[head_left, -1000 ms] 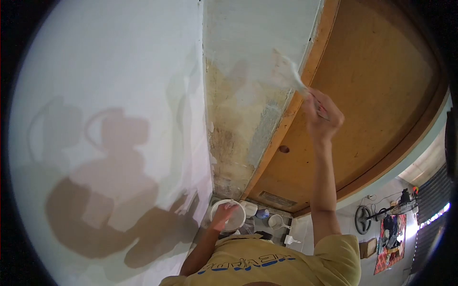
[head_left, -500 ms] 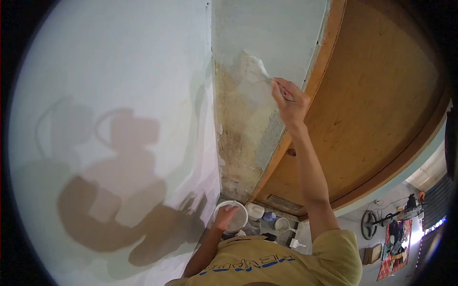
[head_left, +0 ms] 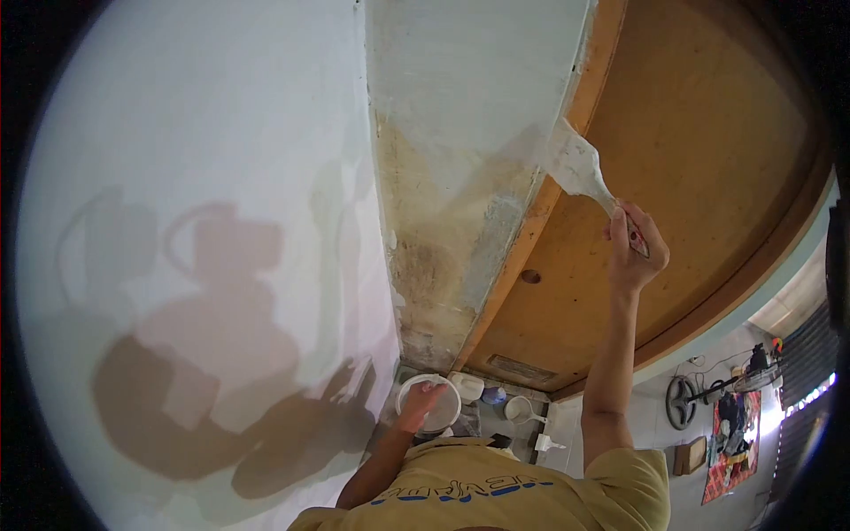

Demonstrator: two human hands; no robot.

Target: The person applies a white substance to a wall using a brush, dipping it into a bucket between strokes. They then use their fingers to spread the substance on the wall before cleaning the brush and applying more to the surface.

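So the paintbrush (head_left: 577, 166) is up against the edge where the narrow strip of wall (head_left: 460, 177) meets the orange-brown wooden door frame (head_left: 567, 142), bristles loaded white and laid flat right at that seam. The right hand (head_left: 633, 248) has its fingers curled tight round the handle, arm stretched up. Looks to me like the cutting-in stage: the top of that strip is already white, while the lower part is bare, stained yellow-brown plaster. I'd guess the next stroke wants a steady drag down along the frame without smearing the wood. The left hand (head_left: 416, 403) is low down, fingers hooked over the rim of a white paint bucket (head_left: 432, 403). Big white wall (head_left: 195, 133) on the left with shadows on it, a few tubs (head_left: 513, 409) on the floor, and a fan (head_left: 680, 403) further off.
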